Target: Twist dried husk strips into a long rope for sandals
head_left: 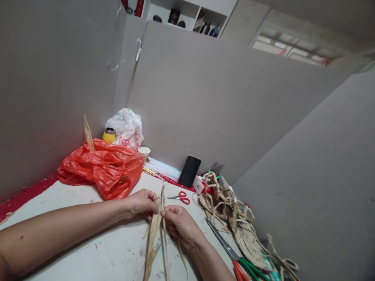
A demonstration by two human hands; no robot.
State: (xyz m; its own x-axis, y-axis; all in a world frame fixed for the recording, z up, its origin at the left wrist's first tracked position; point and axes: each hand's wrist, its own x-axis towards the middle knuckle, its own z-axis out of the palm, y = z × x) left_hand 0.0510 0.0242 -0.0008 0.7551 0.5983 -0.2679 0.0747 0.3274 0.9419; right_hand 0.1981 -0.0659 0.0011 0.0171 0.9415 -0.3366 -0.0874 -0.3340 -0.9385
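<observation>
My left hand (142,203) and my right hand (181,225) meet over the white table (88,242). Both pinch the same bundle of dried tan husk strips (155,234), which hangs down from the fingers toward the near edge. The tips of the strips stick up between the two hands. Small red-handled scissors (181,198) lie just beyond my right hand. A pile of braided husk rope (225,207) lies to the right.
A red plastic bag (102,168) with a husk sticking out sits at the back left. Behind it stand a white bag (126,127), a yellow jar (109,135) and a paper cup (144,151). A black phone (190,171) leans on the wall. Large scissors (231,251) lie at the right.
</observation>
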